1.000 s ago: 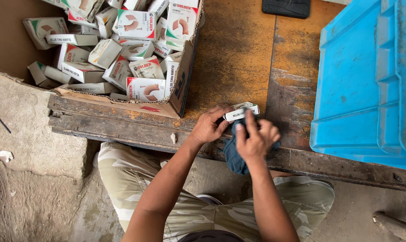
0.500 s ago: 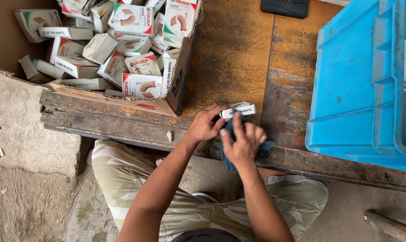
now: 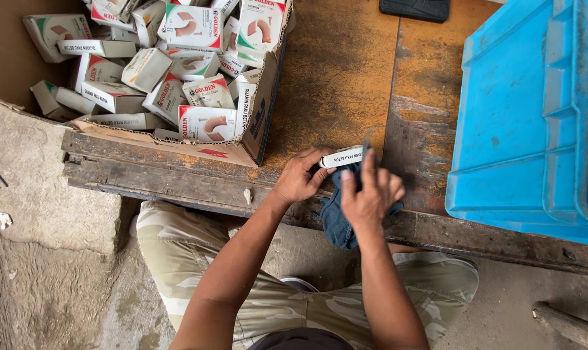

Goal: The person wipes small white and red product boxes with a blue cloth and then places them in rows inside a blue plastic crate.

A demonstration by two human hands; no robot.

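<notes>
Small white box (image 3: 343,156): on the worn wooden bench (image 3: 346,71) near its front edge, pinched at its left end by the left hand (image 3: 300,178). Dark blue cloth (image 3: 338,217): bunched in the closed right hand (image 3: 370,194), pressed against the box, its tail hanging over the bench edge; the two hands sit close together. Nearby: open carton (image 3: 258,126) heaped with like boxes to the left, blue crate (image 3: 521,116) to the right.

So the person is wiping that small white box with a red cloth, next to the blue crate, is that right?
Not quite: the cloth is dark blue, not red, as the head view shows. The left hand steadies the small white box, the right hand holds the cloth, and the blue crate sits beside them.
</notes>
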